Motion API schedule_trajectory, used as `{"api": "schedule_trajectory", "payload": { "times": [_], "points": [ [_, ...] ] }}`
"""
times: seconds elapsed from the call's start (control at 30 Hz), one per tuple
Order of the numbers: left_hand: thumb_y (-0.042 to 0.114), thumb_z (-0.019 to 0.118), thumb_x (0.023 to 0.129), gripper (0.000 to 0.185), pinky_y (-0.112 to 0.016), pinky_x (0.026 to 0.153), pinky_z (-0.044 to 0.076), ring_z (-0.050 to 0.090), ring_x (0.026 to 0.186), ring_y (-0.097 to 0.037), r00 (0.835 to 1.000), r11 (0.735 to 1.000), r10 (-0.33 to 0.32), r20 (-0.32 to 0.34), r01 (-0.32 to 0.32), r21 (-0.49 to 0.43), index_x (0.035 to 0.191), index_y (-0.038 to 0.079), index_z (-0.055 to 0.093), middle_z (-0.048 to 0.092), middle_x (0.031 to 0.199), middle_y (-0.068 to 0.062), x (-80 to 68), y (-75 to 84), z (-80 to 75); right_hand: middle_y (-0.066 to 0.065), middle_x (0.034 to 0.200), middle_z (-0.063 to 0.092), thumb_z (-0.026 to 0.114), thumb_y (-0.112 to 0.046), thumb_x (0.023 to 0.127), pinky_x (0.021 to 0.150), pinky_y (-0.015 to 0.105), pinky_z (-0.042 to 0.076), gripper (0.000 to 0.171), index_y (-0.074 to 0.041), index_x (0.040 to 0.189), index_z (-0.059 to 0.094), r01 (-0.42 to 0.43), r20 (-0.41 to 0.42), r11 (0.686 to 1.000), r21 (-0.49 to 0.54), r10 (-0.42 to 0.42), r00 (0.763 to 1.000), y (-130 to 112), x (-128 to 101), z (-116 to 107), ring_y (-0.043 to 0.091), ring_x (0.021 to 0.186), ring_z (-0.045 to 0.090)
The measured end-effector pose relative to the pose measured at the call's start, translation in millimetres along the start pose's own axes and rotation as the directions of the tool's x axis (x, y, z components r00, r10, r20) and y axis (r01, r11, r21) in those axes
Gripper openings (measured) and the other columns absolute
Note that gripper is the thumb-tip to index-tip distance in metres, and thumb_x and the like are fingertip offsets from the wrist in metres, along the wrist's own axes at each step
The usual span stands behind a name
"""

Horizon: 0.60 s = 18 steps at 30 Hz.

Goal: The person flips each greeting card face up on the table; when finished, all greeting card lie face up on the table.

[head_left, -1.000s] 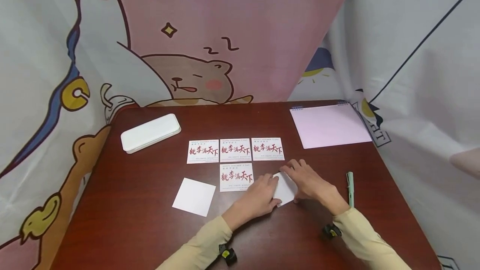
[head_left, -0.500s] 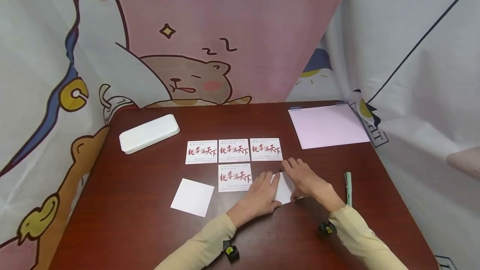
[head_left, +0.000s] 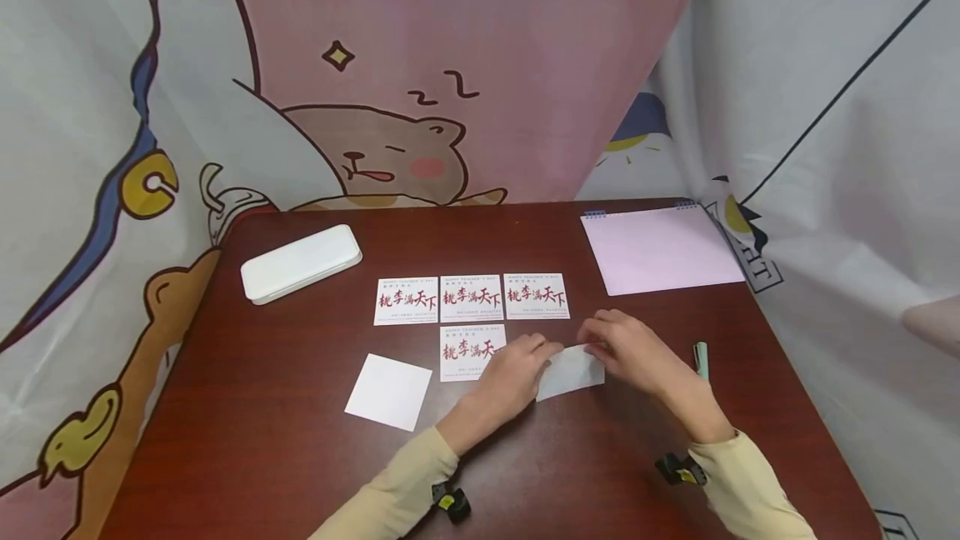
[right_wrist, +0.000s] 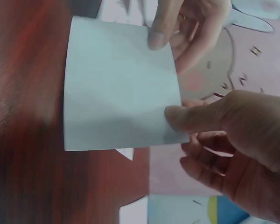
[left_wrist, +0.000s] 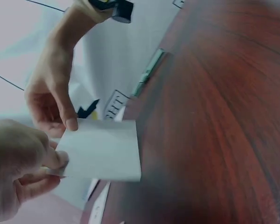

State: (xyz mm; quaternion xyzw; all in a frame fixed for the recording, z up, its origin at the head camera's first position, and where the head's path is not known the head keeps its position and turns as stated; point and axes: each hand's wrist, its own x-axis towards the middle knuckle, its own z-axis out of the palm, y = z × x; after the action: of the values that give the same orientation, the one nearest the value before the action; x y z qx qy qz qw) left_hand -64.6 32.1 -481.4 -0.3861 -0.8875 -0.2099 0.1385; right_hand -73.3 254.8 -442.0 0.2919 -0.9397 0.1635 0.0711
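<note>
Between the two hands a square white card (head_left: 572, 375) is lifted and tilted, its blank face toward me. My left hand (head_left: 508, 380) pinches one upper corner, the thumb lying on the blank face in the right wrist view. At the other upper corner my right hand (head_left: 641, 357) pinches the card between thumb and fingers. Just left of the left hand lies a printed card (head_left: 467, 357) with red Chinese characters, its right edge partly covered. Behind it is a row of three matching cards (head_left: 469, 298). Another blank white card (head_left: 388, 392) lies askew to the left.
A white case (head_left: 302, 265) sits at the back left of the brown table (head_left: 262, 473). At the back right is a pink spiral-bound pad (head_left: 663, 252). A green pen (head_left: 701, 360) lies beyond the right forearm, partly hidden. Printed cloth hangs around the table.
The hands were at the sides of the card low over the table. Now both hold its far corners and the card is raised with its face tipped toward me. The other cards stay put.
</note>
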Motion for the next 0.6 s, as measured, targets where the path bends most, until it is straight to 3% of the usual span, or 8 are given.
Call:
{"api": "schedule_trajectory", "payload": {
  "times": [0.1, 0.2, 0.4, 0.6],
  "points": [
    [0.005, 0.072, 0.088, 0.026, -0.02, 0.082, 0.056, 0.069, 0.091, -0.01, 0.995, 0.998, 0.055, -0.078, -0.056, -0.008, 0.112, 0.015, 0.075, 0.074, 0.102, 0.005, -1.5, -1.1, -7.7, -0.002, 0.084, 0.064, 0.084, 0.002, 0.077, 0.065, 0.032, 0.055, 0.02, -0.012, 0.085, 0.071, 0.057, -0.104, 0.998, 0.013, -0.056, 0.993, -1, -6, -3, 0.013, 0.079, 0.06],
    [0.003, 0.073, 0.086, 0.026, -0.021, 0.084, 0.056, 0.07, 0.091, -0.009, 0.99, 0.996, 0.09, -0.108, -0.092, -0.012, 0.108, 0.015, 0.077, 0.076, 0.101, 0.006, -6.1, 0.0, -10.1, -0.004, 0.084, 0.065, 0.085, 0.002, 0.074, 0.064, 0.028, 0.055, 0.023, -0.013, 0.084, 0.071, 0.074, -0.14, 0.997, 0.028, -0.069, 0.988, -3, -16, 2, 0.01, 0.078, 0.061],
    [0.009, 0.071, 0.091, 0.011, -0.022, 0.083, 0.057, 0.071, 0.091, -0.008, 0.996, 0.997, 0.078, -0.042, -0.079, -0.017, 0.098, 0.017, 0.076, 0.076, 0.096, 0.006, -20.9, -0.3, 1.5, -0.001, 0.087, 0.073, 0.085, 0.003, 0.074, 0.068, 0.031, 0.059, 0.023, -0.009, 0.088, 0.072, 0.026, -0.079, 0.993, 0.118, -0.016, 0.997, -4, -29, 26, 0.011, 0.08, 0.068],
    [0.009, 0.072, 0.09, 0.009, -0.023, 0.081, 0.057, 0.071, 0.088, -0.008, 0.999, 0.998, 0.041, 0.01, -0.04, -0.049, 0.093, 0.018, 0.075, 0.077, 0.094, 0.007, -31.4, -8.2, 19.0, -0.002, 0.091, 0.076, 0.085, -0.002, 0.077, 0.073, 0.036, 0.059, 0.022, -0.01, 0.096, 0.075, -0.036, -0.035, 0.991, 0.127, 0.04, 0.999, 0, -37, 52, 0.013, 0.082, 0.07]
  ]
}}
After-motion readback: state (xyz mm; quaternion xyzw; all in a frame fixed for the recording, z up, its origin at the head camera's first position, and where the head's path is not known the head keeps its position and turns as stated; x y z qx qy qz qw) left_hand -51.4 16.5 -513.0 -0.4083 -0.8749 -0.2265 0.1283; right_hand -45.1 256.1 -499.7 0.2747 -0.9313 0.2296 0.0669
